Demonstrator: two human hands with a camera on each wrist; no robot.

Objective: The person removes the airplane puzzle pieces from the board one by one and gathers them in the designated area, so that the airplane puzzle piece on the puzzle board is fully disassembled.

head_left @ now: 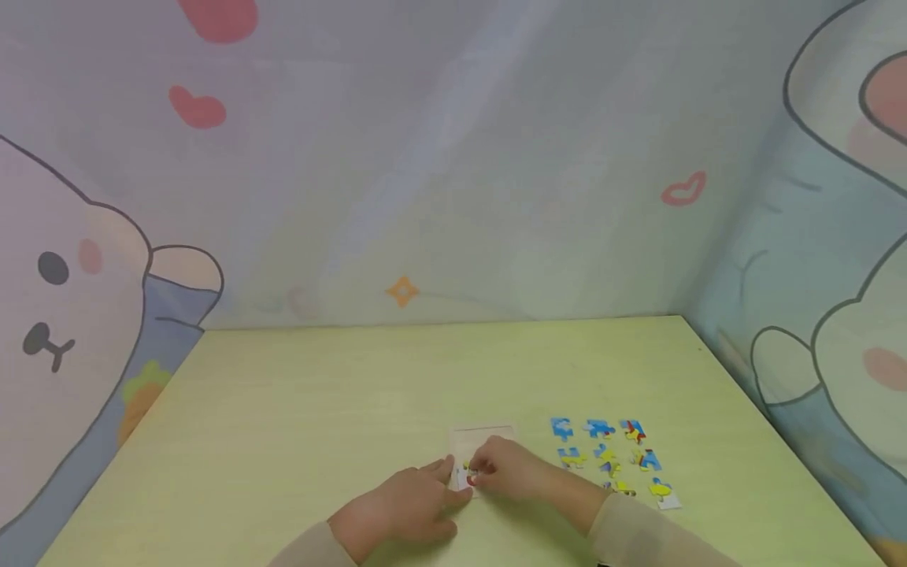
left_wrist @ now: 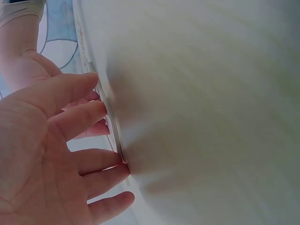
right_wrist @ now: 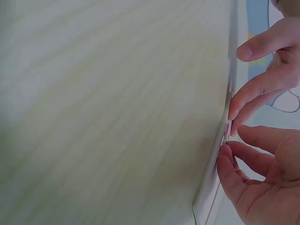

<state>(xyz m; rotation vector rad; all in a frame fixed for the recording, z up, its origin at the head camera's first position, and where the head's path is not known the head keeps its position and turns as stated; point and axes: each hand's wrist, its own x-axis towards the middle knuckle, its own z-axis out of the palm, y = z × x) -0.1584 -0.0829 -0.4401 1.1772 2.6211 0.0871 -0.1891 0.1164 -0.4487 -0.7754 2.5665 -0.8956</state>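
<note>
A pale, shallow puzzle tray [head_left: 485, 432] lies on the table in front of me. My left hand [head_left: 411, 504] rests along its left side and near corner, with fingers extended and spread. In the left wrist view, fingertips of the left hand [left_wrist: 61, 150] touch the edge of the tray. Over the tray's lower left part, my right hand [head_left: 516, 471] has its fingers bent and pinches a small puzzle piece [head_left: 472, 479] with some red on it. The right wrist view has the right hand [right_wrist: 262, 168] with its fingertips low at the tray [right_wrist: 206, 197]; the piece is mostly hidden there.
To the right of the tray, several loose puzzle pieces [head_left: 598, 428] in blue, yellow, red and white lie in rough rows. The right forearm partly covers the nearest ones. A printed cloth [head_left: 453, 197] stands behind the light wooden table [head_left: 283, 409] and along its sides.
</note>
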